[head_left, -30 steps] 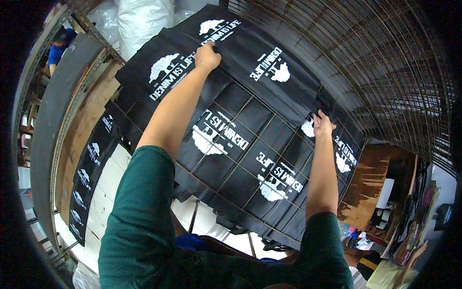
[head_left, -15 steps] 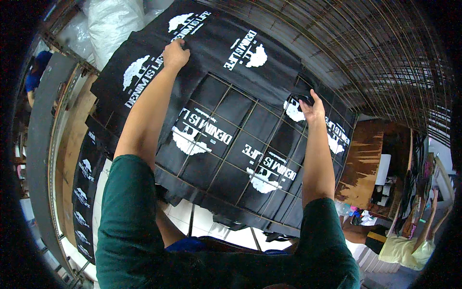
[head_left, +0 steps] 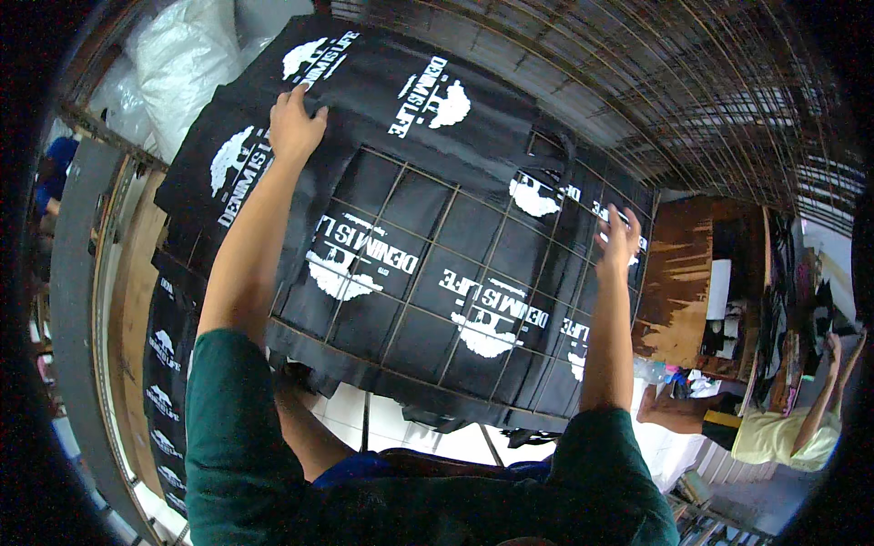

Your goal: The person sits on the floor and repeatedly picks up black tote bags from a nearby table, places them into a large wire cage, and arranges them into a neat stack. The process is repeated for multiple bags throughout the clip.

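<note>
A black sheet (head_left: 364,100) with white prints lies across the upper left part of a wire grid rack (head_left: 391,191). More black printed sheets (head_left: 482,332) show through the wires beneath. My left hand (head_left: 297,129) is over the upper sheet beside one of its white prints, thumb apart from the fingers, with nothing visible in it. Over the right side of the rack is my right hand (head_left: 620,238), its fingers spread and holding nothing. Whether those fingertips touch the wires, I cannot tell. The upper sheet's right end lies folded and uneven near another white print (head_left: 534,194).
A stack of wire racks (head_left: 692,100) rises along the far right. White plastic sacks (head_left: 182,73) stand at the far left, above a long grey-topped bench (head_left: 86,300). A worn wooden board (head_left: 678,273) is at right. Another person (head_left: 792,428) has arms raised at lower right.
My left hand has loosened from a pinch on the upper sheet. My right hand has left the sheet's right end and moved nearer me and rightward. The whole view has shifted slightly.
</note>
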Motion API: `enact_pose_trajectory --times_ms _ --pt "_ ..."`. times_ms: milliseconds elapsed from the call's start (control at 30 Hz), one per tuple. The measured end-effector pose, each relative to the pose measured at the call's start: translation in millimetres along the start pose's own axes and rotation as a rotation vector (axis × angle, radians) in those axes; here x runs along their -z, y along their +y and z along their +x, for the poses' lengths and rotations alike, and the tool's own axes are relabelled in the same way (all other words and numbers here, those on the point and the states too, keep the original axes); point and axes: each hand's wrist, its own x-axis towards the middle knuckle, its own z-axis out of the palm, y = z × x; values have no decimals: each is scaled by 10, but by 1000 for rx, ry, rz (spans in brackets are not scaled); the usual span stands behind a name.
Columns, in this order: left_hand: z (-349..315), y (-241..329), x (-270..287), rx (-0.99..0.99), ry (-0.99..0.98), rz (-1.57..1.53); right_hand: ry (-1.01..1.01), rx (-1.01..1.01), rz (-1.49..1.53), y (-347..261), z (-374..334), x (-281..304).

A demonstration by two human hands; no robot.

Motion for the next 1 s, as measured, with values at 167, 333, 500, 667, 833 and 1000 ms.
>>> enact_pose_trajectory --times_ms 167,333,500,667,833,1000 --pt "-640 230 570 -306 59 -262 292 525 -119 -485 -551 1571" --pt "-1754 670 1035 -140 -114 -474 850 326 172 -750 -641 3452" --pt "-2304 1415 963 -359 -269 -531 1008 115 347 -1028 -530 4206" --pt "-2463 2182 962 -535 -316 -468 1225 697 -788 -1118 -583 4389" --pt "-2122 2947 681 -887 -256 -272 661 977 -1241 -1542 -600 4526" --pt "-1644 3482 30 -1064 -231 46 737 976 -1247 -1562 -350 4828"
